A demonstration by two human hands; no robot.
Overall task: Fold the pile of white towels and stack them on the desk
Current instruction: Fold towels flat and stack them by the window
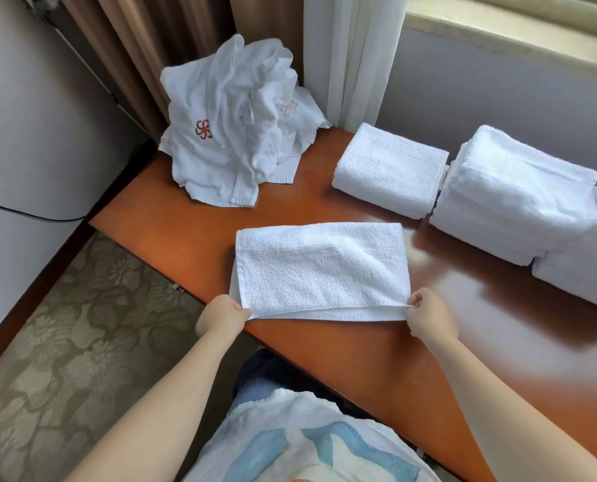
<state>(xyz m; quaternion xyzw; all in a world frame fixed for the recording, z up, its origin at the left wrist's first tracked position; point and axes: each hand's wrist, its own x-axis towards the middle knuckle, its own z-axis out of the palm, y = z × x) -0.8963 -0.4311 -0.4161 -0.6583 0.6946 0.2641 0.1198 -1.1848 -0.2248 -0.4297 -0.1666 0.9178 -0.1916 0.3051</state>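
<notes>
Gripping a white towel, already folded over once, at its two near corners: left hand curled round the left corner, right hand pinching the right one, most fingertips tucked under cloth and hard to make out. Lying flat on the orange-brown surface, between the hands and just ahead of them, with the upper layer set slightly back from the lower along the near edge.

Farther ahead of the left hand, heaped at the far corner of the surface: an unfolded pile of towels, a red emblem on one, a fainter emblem half lost in the creases.

Ahead of the right hand, apart from the gripped towel: a single folded towel, close against a taller stack to its right. Past that, a second stack, cut off by the frame edge, number of towels impossible to tell.

Behind the pile, curtains, tops cropped.
</notes>
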